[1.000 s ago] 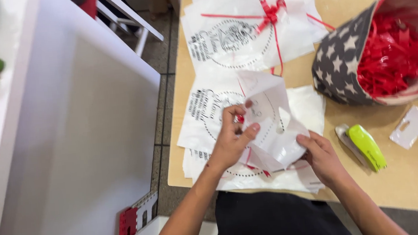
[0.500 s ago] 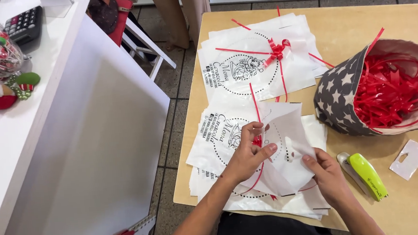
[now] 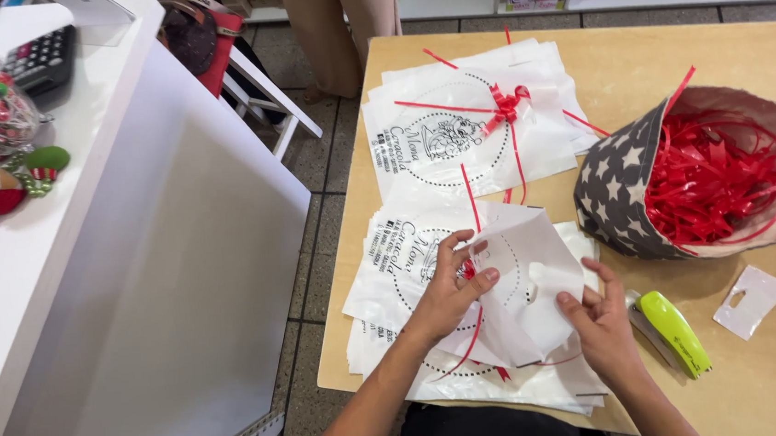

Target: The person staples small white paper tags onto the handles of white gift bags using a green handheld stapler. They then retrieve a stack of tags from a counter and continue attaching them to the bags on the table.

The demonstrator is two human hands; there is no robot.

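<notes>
The star-printed fabric basket (image 3: 626,195) sits on the wooden counter (image 3: 743,42) to my right, tipped a little toward me, and it is stuffed with loose red ribbon strips (image 3: 726,177), a few of which spill over its rim. Further off lies a white plastic bag (image 3: 465,138) already tied with a red ribbon bow (image 3: 508,104).

In front of me is a stack of white printed bags (image 3: 392,273), and on top of it the one I am working on, a white bag (image 3: 531,271) with its upper part folded up toward me. My left hand (image 3: 449,287) has a narrow grip: thumb and fingertips are pinched on a red ribbon (image 3: 470,202) where it meets the bag's fold, with the ribbon's free end running up and away over the stack. My right hand (image 3: 604,321) holds the bag's right edge, fingers closed on the plastic, thumb on top (how much ribbon lies under it I cannot tell).

Just beside my right hand rests a lime-green stapler (image 3: 672,332), and farther right a small clear hang tab (image 3: 750,300).
</notes>
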